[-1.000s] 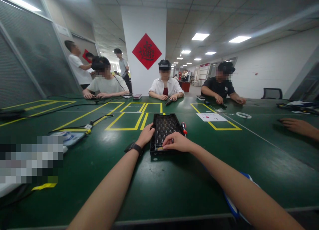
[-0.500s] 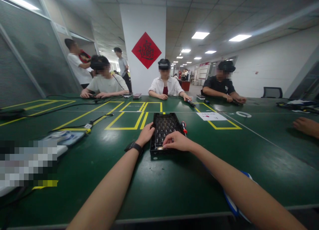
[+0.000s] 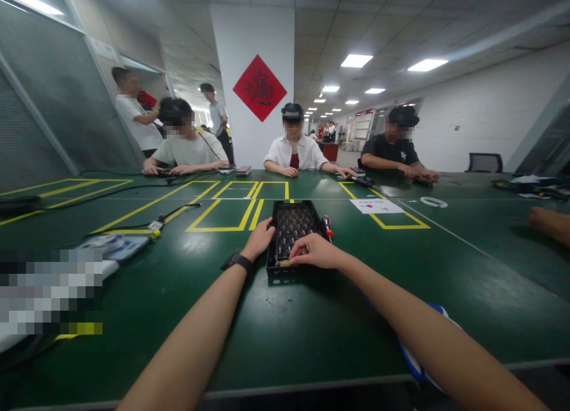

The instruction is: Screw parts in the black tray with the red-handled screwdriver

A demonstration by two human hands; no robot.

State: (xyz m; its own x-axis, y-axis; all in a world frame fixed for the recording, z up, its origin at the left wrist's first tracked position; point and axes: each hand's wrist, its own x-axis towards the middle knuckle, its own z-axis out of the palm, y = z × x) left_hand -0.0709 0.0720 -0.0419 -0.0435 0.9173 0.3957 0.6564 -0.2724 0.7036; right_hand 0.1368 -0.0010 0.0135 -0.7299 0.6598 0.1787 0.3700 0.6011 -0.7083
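A shallow black rectangular housing (image 3: 272, 267) lies on the green table, its inside covered by rows of small shapes. My left hand (image 3: 261, 237) is closed around the housing's left side wall, thumb on the rim, with a black band on the wrist. Over the near end, my right hand (image 3: 314, 250) reaches in with fingers pinched together. At its fingertips is a small yellowish piece (image 3: 284, 263) inside the near wall; how it sits there is too small to tell. A red and black screwdriver (image 3: 328, 228) lies along the housing's right side.
A printed paper (image 3: 376, 206) and a white ring (image 3: 433, 202) lie farther right. Cables and a bagged item (image 3: 118, 244) are at left. Yellow tape (image 3: 214, 229) marks rectangles on the table (image 3: 356, 334). Several people sit opposite; another person's hand (image 3: 550, 224) rests at right.
The small piece looks darker and more golden than before. Both my hands stay in place on the housing. Across the table, a person's hand has moved right with a dark tool.
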